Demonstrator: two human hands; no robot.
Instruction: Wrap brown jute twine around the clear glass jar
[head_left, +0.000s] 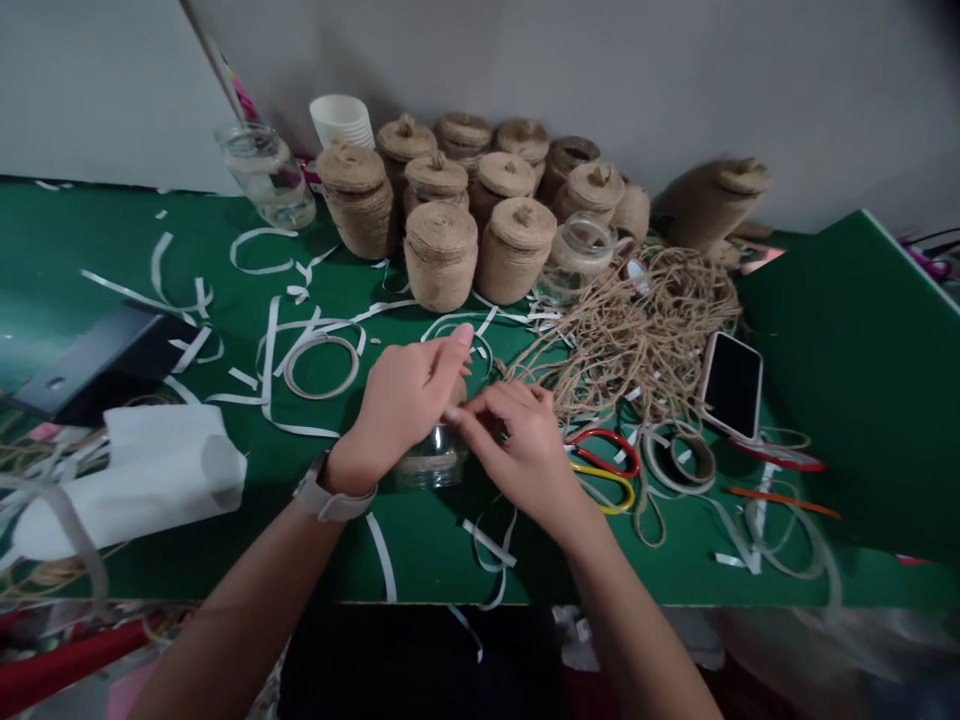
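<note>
A clear glass jar (431, 465) lies on the green table beneath my hands, with a tan patch just visible on its far part. My left hand (412, 395) curls over the jar from the left, its thumb pointing up and away; its other fingertips are mostly hidden. From the right, my right hand (517, 440) pinches thumb and fingers together at the jar's surface, close to the left fingers. What sits in that pinch is too small to make out. Loose jute twine (637, 330) spreads from a tangled heap toward the right hand.
Several twine-wrapped jars (441, 258) stand along the wall, near a bare glass jar (577, 258) and paper cups (341, 122). Scissors (626, 470), tape rolls (682, 460) and a phone (733, 385) lie right. White strips (270, 350) and a paper roll (135, 480) lie left.
</note>
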